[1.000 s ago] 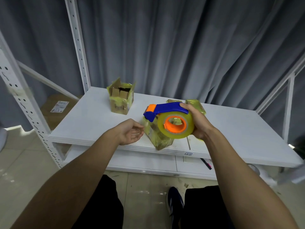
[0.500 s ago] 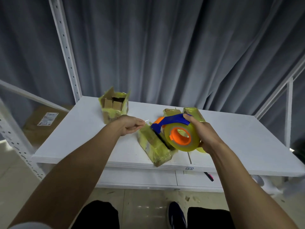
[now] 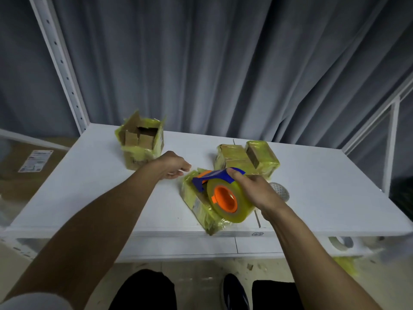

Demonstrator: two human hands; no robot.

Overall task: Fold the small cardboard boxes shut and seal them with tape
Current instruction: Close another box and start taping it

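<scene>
My right hand (image 3: 252, 189) grips a blue and orange tape dispenser (image 3: 223, 195) with a yellowish roll, held just over a taped cardboard box (image 3: 196, 206) lying near the shelf's front edge. My left hand (image 3: 173, 165) hovers left of that box with fingers curled, pinching what looks like the free tape end. An open box (image 3: 140, 142) with its flaps up and yellow tape remnants stands at the back left. Two taped shut boxes (image 3: 245, 158) lie side by side behind the dispenser.
The white shelf board (image 3: 89, 191) has grey curtains behind and white perforated uprights (image 3: 60, 63) at the left. A large cardboard box (image 3: 26, 166) with a label sits left beyond the shelf. A roll of tape (image 3: 339, 242) lies on the lower shelf, right.
The camera has moved closer and tilted down. My right hand lowered the dispenser onto the near box, and my left hand moved forward and right, next to that box.
</scene>
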